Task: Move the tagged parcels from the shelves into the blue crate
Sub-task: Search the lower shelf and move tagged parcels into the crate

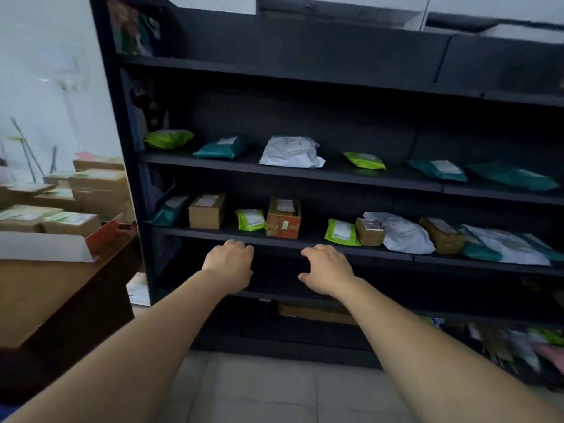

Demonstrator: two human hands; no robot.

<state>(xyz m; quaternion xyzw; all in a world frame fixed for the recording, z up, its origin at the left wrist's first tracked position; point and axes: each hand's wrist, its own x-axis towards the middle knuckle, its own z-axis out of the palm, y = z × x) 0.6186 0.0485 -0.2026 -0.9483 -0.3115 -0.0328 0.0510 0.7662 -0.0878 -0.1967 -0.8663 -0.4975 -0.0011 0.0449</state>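
Note:
A dark shelf unit [305, 175] fills the view. Its middle board carries green, teal and white mailer bags, among them a white bag [290, 151]. The board below holds more parcels: a brown box [207, 211], a small green pouch [250, 220], an orange-brown box [283, 218] and further bags and boxes to the right. My left hand [230, 267] and my right hand [328, 268] reach forward just under that board's front edge, below the orange-brown box. Both hold nothing, fingers loosely curled and apart. The blue crate is not in view.
At the left, a brown table [55, 288] carries stacked cardboard boxes [97, 190] and an open carton with a white flap [45, 247]. A flat box [314, 312] lies on a low shelf. Mixed packets [518, 343] pile at lower right. Pale floor tiles [274, 389] lie below.

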